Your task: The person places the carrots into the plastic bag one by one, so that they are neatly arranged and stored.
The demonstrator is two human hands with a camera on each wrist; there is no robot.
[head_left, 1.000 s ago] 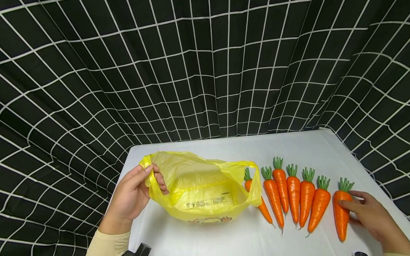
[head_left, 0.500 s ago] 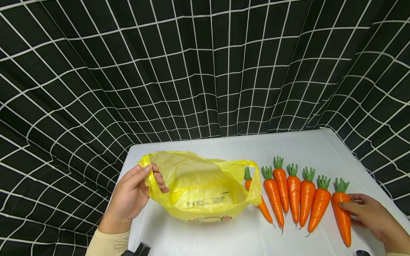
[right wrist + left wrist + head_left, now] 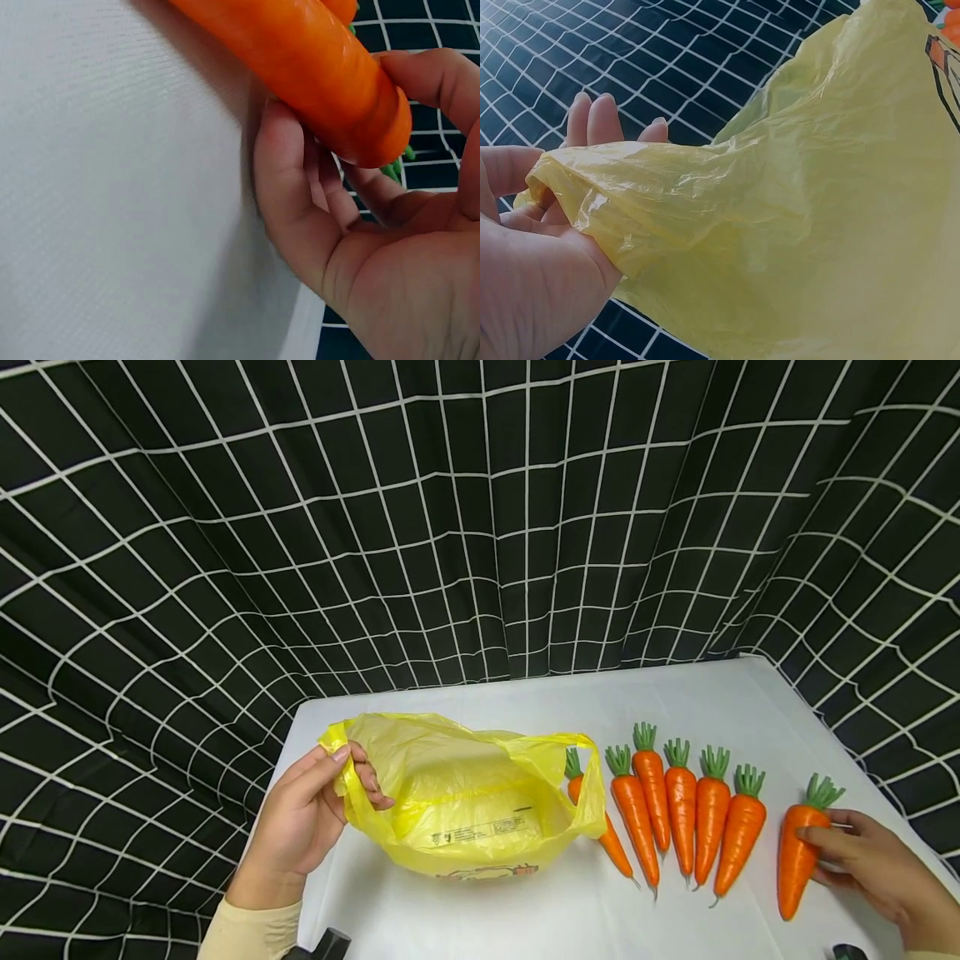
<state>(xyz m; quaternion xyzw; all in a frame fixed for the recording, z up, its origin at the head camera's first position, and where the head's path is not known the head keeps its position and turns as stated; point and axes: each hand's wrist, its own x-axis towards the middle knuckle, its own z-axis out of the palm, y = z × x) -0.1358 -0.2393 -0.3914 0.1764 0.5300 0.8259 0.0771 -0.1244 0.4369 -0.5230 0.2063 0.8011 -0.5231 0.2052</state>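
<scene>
My left hand (image 3: 311, 810) pinches one handle of a yellow plastic bag (image 3: 480, 818), thumb over the folded loop. The bag's mouth gapes toward me, and printed marks show on its inner and outer sides. In the left wrist view the handle of the bag (image 3: 705, 195) runs bunched across the palm. At the right, my right hand (image 3: 862, 860) grips an orange carrot (image 3: 798, 860) with a green top, thumb on one side and fingers curled beneath. The right wrist view has this carrot (image 3: 322, 75) close over the white tabletop.
Several more carrots (image 3: 712, 827) lie in a row between bag and right hand, tops pointing away; the leftmost is partly behind the bag's free handle. A white-covered table (image 3: 420, 918) bears everything. Black curtains (image 3: 450, 527) with white grid lines surround its back and sides.
The carrot in my right hand has swung about, its tip first moving right, then back left, with its green top now leaning right. My left hand keeps its hold on the bag; the view shifts slightly.
</scene>
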